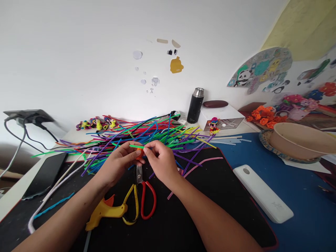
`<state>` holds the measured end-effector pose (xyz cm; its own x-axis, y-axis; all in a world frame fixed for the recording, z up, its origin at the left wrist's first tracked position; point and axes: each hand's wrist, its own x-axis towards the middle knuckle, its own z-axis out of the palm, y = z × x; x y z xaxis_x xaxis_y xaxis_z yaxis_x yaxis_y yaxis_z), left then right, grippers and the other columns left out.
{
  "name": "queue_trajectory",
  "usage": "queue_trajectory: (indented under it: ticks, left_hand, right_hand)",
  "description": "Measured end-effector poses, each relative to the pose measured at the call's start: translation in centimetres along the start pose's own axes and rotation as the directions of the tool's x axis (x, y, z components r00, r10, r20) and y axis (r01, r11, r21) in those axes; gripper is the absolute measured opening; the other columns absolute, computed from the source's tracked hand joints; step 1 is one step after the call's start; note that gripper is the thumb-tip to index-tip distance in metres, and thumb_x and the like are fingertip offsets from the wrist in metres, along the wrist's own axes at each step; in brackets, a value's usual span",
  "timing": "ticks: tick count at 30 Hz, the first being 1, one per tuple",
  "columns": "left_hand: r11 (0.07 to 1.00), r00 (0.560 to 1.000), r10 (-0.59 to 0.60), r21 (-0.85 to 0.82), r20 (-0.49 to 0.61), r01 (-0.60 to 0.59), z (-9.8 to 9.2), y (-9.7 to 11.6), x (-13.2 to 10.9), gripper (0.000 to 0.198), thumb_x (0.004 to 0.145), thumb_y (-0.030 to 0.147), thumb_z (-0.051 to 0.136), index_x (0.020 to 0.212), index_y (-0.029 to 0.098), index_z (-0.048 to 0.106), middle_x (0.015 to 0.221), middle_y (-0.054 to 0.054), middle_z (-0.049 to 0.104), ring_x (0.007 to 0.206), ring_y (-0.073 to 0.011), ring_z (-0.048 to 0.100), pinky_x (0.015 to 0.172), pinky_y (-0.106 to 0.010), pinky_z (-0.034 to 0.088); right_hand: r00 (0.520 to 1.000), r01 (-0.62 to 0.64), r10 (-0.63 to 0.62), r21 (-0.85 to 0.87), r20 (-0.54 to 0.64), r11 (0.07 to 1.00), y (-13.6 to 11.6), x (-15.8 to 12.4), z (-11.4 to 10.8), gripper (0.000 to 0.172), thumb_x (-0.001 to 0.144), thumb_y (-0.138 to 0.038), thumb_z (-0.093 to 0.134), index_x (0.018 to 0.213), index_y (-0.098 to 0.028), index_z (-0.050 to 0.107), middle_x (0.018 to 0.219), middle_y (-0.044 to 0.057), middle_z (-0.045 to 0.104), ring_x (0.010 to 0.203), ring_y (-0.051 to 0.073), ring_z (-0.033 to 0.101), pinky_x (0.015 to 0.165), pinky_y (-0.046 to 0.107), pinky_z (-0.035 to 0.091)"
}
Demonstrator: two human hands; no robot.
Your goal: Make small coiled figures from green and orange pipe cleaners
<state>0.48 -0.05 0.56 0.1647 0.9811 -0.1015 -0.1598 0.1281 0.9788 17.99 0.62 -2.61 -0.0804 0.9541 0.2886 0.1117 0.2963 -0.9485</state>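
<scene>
My left hand (128, 159) is closed on a small orange fuzzy piece (139, 154), partly hidden by the fingers. A short green pipe cleaner (136, 146) lies across the top of that piece, and my right hand (160, 157) pinches its right end between thumb and finger. Both hands meet above the black mat (210, 196). Just below them lie scissors (148, 201) with one red and one yellow handle, blades pointing away. A yellow glue gun (106, 211) with an orange trigger rests left of the scissors, partly behind my left forearm.
Behind my hands spreads a heap of coloured pipe cleaners (162, 131). A black thermos (195, 106), a white box (223, 113) and a small figure (214, 125) stand at the back. A white power bank (262, 193) and a bowl (299, 140) are right; a phone (46, 175) lies left.
</scene>
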Motion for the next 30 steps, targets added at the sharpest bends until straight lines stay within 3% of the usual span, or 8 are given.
queue_trajectory:
  ticks: [7,13,21,30]
  left_hand:
    - [0.982,0.995,-0.062,-0.184,-0.074,0.047,-0.2,-0.2,0.1,0.034,0.072,0.026,0.102,0.093,0.015,0.078,0.087,-0.005,0.082,0.067,-0.0175,0.079,0.065,-0.024,0.068]
    - [0.946,0.989,-0.106,-0.315,-0.100,0.070,-0.6,-0.2,0.4,0.019,0.083,0.011,0.089,0.098,0.015,0.077,0.089,-0.007,0.083,0.072,-0.0176,0.081,0.062,-0.019,0.067]
    - [0.973,0.994,-0.083,-0.223,-0.069,0.065,-0.8,-0.6,0.5,0.030,0.081,0.024,0.095,0.103,0.015,0.076,0.091,-0.008,0.082,0.069,-0.0193,0.080,0.056,-0.022,0.063]
    - [0.984,0.993,-0.064,-0.173,-0.097,0.046,-0.9,-0.8,0.6,0.036,0.074,0.029,0.102,0.099,0.013,0.082,0.094,-0.007,0.079,0.076,-0.0143,0.072,0.068,-0.020,0.064]
  right_hand:
    - [0.998,-0.070,0.069,0.210,0.013,0.975,-0.3,0.4,-0.2,0.017,0.094,-0.040,0.068,0.090,-0.023,0.069,0.073,-0.001,0.068,0.061,0.017,0.060,0.059,0.029,0.045]
    - [0.977,-0.214,0.206,0.383,0.062,0.899,0.3,0.9,0.0,0.031,0.085,-0.052,0.079,0.090,-0.023,0.068,0.061,-0.007,0.052,0.048,0.012,0.043,0.046,0.026,0.034]
    - [0.968,-0.249,0.241,0.441,0.075,0.862,0.5,1.0,0.2,0.036,0.081,-0.055,0.083,0.089,-0.023,0.069,0.062,-0.006,0.055,0.047,0.011,0.043,0.045,0.026,0.035]
    - [0.968,-0.249,0.236,0.443,0.084,0.861,0.4,0.9,0.1,0.031,0.082,-0.051,0.081,0.088,-0.023,0.069,0.060,-0.007,0.051,0.048,0.011,0.042,0.046,0.026,0.034]
